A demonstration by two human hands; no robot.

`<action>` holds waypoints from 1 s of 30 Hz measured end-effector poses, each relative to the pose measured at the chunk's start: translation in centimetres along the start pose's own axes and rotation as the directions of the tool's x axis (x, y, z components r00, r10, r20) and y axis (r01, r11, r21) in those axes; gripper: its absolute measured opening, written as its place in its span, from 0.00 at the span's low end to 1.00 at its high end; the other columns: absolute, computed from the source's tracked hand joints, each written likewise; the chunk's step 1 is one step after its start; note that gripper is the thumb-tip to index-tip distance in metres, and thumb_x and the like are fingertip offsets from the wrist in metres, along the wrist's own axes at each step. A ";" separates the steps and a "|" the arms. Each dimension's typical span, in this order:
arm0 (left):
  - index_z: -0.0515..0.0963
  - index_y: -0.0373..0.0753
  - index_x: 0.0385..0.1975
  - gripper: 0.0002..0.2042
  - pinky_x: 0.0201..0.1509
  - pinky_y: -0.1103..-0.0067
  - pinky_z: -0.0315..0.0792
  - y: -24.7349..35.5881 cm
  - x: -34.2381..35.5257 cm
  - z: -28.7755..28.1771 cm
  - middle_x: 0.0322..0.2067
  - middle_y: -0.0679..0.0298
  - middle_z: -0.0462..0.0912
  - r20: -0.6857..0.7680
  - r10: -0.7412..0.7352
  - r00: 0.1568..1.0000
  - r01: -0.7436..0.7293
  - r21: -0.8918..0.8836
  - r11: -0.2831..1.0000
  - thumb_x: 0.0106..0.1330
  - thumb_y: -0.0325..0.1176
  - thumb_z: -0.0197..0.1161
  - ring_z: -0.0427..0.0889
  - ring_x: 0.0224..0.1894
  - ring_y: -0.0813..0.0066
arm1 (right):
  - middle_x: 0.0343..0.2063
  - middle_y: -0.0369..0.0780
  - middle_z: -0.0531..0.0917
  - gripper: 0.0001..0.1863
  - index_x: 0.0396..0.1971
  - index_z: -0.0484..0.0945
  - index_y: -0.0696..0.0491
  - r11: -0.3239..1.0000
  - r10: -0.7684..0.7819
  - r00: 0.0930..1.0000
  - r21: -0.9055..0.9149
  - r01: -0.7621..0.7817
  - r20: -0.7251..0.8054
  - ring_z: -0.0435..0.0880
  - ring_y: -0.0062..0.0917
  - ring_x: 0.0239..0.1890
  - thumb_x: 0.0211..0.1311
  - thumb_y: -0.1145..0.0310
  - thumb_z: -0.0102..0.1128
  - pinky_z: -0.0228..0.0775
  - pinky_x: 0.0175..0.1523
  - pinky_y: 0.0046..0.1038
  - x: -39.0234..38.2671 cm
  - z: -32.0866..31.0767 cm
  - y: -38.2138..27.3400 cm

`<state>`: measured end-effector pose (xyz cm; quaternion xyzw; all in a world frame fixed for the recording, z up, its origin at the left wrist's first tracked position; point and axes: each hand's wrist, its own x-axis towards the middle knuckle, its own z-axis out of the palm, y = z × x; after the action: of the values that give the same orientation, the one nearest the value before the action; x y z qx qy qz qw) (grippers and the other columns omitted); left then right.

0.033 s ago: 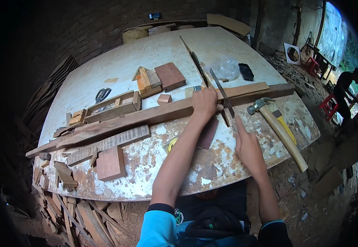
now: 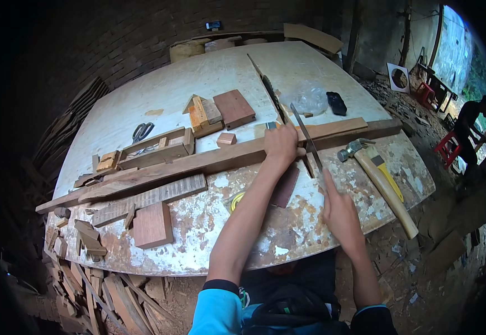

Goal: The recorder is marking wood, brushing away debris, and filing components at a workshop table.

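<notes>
My right hand (image 2: 340, 215) is closed around the near end of a hand saw (image 2: 307, 134), whose long narrow blade points away from me and crosses a wooden beam (image 2: 215, 159). The handle is hidden in the fist. Just left of the blade, my left hand (image 2: 281, 142) is closed over the beam, its thumb toward the blade; the fingertips are hidden. A small grey-blue thing (image 2: 271, 125) shows beyond its knuckles. A thinner wooden strip (image 2: 340, 127) lies along the beam's right part. Under the left forearm is a dark reddish board (image 2: 285, 187).
A claw hammer (image 2: 382, 184) lies right of my right hand, beside a yellow-handled tool (image 2: 389, 180). A toothed blade (image 2: 271, 92) stands in the table's slot. Wood blocks (image 2: 152, 225), scissors (image 2: 142, 132) and a wooden box (image 2: 156, 148) lie left. A person (image 2: 469, 131) works far right.
The whole view has shifted slightly, so the table sits a little lower and further right. The saw stays across the beam, and both hands keep their hold.
</notes>
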<state>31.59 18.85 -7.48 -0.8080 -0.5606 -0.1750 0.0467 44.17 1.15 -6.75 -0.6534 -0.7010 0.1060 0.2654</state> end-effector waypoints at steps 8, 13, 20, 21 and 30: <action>0.74 0.33 0.31 0.30 0.34 0.70 0.75 -0.1 0.0 0.1 0.24 0.55 0.82 -0.008 0.044 0.999 -0.044 -0.040 0.998 0.36 0.51 0.76 0.83 0.29 0.59 | 0.19 0.59 0.75 0.25 0.60 0.63 0.56 0.997 -0.040 0.997 0.059 0.044 -0.063 0.77 0.53 0.24 0.60 0.78 0.45 0.67 0.33 0.45 4.2 0.0 -0.4; 0.74 0.33 0.30 0.30 0.33 0.70 0.75 0.2 -0.3 0.0 0.25 0.55 0.82 -0.053 0.082 0.995 -0.081 0.018 0.997 0.35 0.52 0.76 0.83 0.30 0.59 | 0.23 0.58 0.78 0.28 0.60 0.62 0.59 0.998 0.021 0.992 -0.062 -0.013 0.126 0.80 0.51 0.30 0.56 0.77 0.49 0.71 0.39 0.47 2.4 -4.8 -1.5; 0.74 0.34 0.31 0.29 0.35 0.68 0.74 -0.8 -0.4 -0.5 0.27 0.54 0.82 -0.019 0.061 0.998 -0.062 -0.033 0.998 0.37 0.51 0.75 0.83 0.32 0.59 | 0.26 0.58 0.79 0.25 0.57 0.67 0.58 0.993 -0.066 0.994 -0.090 0.074 0.083 0.80 0.52 0.32 0.56 0.78 0.46 0.72 0.40 0.46 4.9 -2.4 -1.7; 0.73 0.34 0.32 0.29 0.36 0.68 0.74 -0.8 -0.6 -0.7 0.28 0.54 0.82 -0.024 0.055 0.998 -0.055 0.015 0.998 0.37 0.51 0.75 0.83 0.32 0.60 | 0.25 0.58 0.78 0.24 0.56 0.67 0.59 0.986 -0.132 0.990 -0.093 0.136 0.046 0.79 0.52 0.31 0.56 0.78 0.46 0.70 0.40 0.46 2.2 -3.5 -1.3; 0.74 0.33 0.30 0.29 0.32 0.70 0.76 -0.4 -0.1 0.5 0.24 0.54 0.82 -0.054 0.099 0.994 -0.101 -0.037 0.994 0.35 0.50 0.76 0.84 0.29 0.60 | 0.20 0.57 0.76 0.26 0.57 0.65 0.58 0.995 -0.030 1.000 -0.097 0.029 -0.006 0.80 0.50 0.27 0.55 0.79 0.48 0.68 0.35 0.46 3.5 -1.1 -0.7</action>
<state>31.32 18.99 -7.99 -0.8309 -0.5145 -0.2047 0.0542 44.15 4.27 -4.67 -0.6554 -0.7140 0.0653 0.2375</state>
